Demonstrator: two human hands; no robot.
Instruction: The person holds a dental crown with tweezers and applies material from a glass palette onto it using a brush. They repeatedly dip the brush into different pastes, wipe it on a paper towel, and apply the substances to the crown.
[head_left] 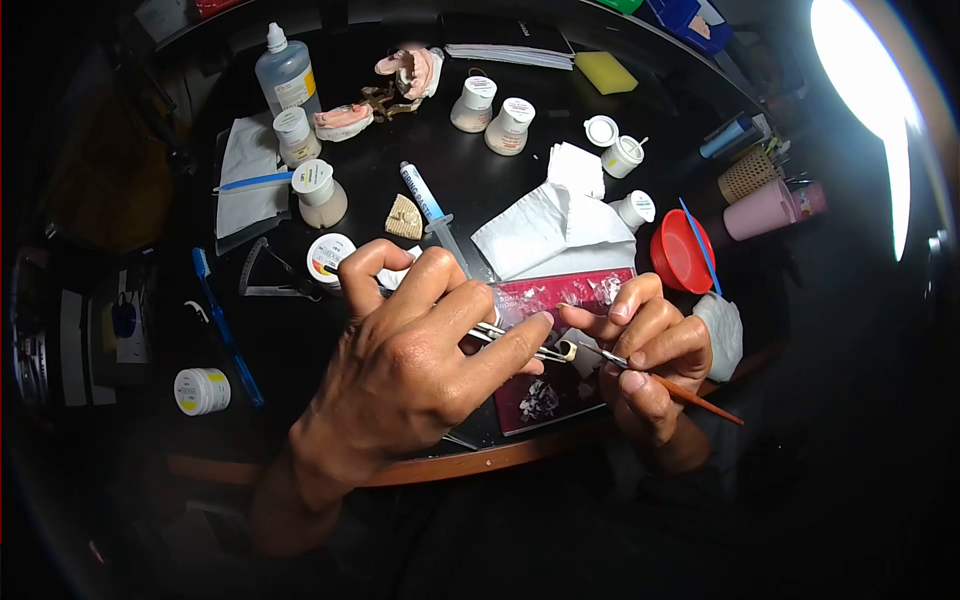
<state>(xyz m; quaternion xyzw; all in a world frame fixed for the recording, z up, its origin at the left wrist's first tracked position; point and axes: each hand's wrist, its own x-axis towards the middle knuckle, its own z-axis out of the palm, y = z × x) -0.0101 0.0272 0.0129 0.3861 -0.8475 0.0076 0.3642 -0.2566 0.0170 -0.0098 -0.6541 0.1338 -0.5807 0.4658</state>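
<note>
My left hand (415, 350) is closed around a pair of metal forceps (486, 332). At the forceps' tips sits a small cream dental crown (568, 350). My right hand (660, 335) pinches a thin brush with a reddish-brown handle (695, 398), its pointed tip aimed left and close beside the crown. Both hands hover over a maroon booklet (515, 410) strewn with white flakes (539, 400). Behind the left hand, a syringe labelled firing paste (425, 200) lies near a beige ridged block (404, 217).
White tissues (555, 225) lie behind the booklet. A red bowl (672, 250) with a blue stick (702, 250) stands right. Powder jars (318, 195), dental models (408, 72) and a clear bottle (287, 75) are at the back; a blue toothbrush (228, 330) lies left. A bright lamp (865, 70) shines upper right.
</note>
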